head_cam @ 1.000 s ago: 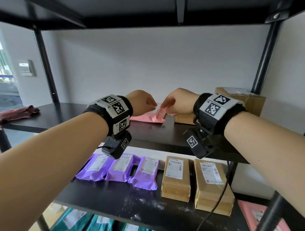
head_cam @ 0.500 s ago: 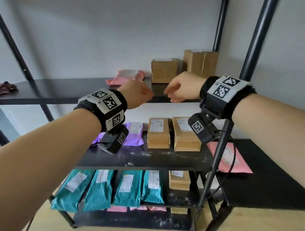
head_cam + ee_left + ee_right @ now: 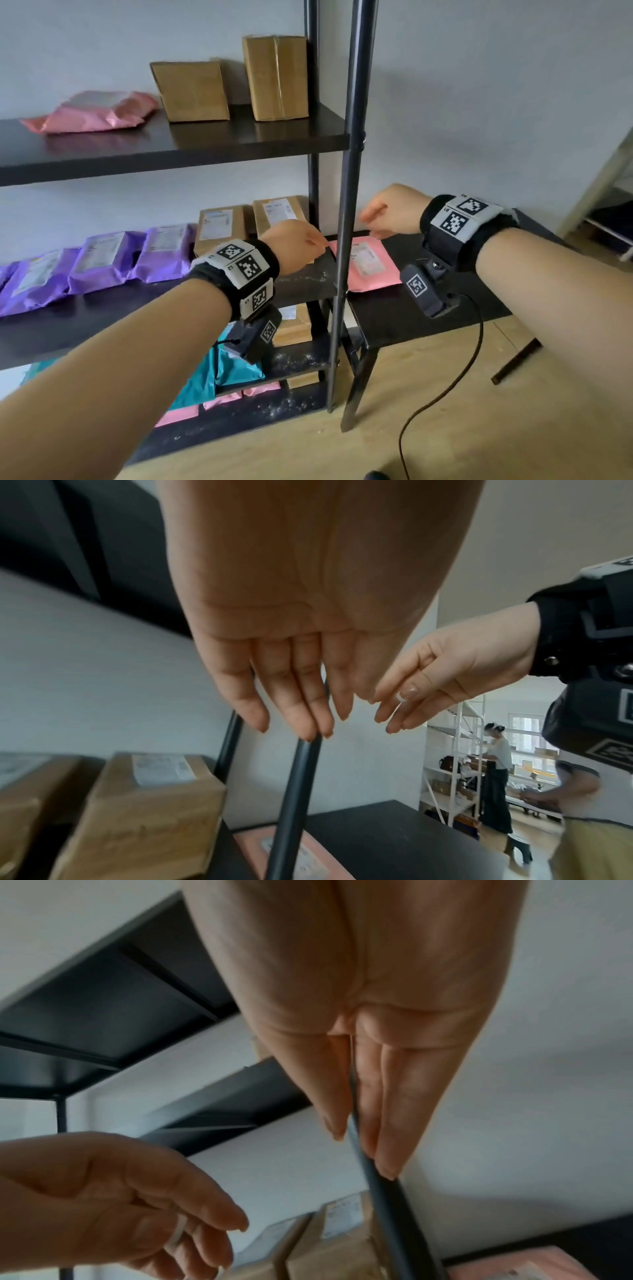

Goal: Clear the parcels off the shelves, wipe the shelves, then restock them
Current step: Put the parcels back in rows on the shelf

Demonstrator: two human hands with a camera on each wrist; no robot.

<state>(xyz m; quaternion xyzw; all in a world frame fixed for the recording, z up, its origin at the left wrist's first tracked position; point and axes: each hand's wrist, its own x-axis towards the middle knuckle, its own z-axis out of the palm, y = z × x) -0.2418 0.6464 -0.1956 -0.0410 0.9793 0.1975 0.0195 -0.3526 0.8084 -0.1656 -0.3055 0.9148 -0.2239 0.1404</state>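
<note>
A pink parcel [image 3: 368,263] lies flat on the black side table [image 3: 411,318], right of the shelf's front post [image 3: 352,171]. My left hand [image 3: 301,243] hovers left of the post at the middle shelf's right end, fingers straight and empty [image 3: 294,696]. My right hand [image 3: 387,212] hangs above the pink parcel's far edge, fingers loosely extended [image 3: 366,1110] and holding nothing. On the upper shelf [image 3: 171,150] sit a pink mailer [image 3: 99,111] and two cardboard boxes [image 3: 191,90]. Purple mailers [image 3: 102,257] and two flat boxes [image 3: 219,226] line the middle shelf.
Lower shelves hold teal mailers [image 3: 205,380], pink mailers [image 3: 219,399] and small boxes [image 3: 294,329]. White dust speckles the shelf fronts. A black cable [image 3: 445,394] trails from my right wrist to the wooden floor. Other people work at white racks [image 3: 459,764] in the background.
Both hands have left the pink mailer on the upper shelf and dropped down and right toward the side table. My view has swung right and downward.
</note>
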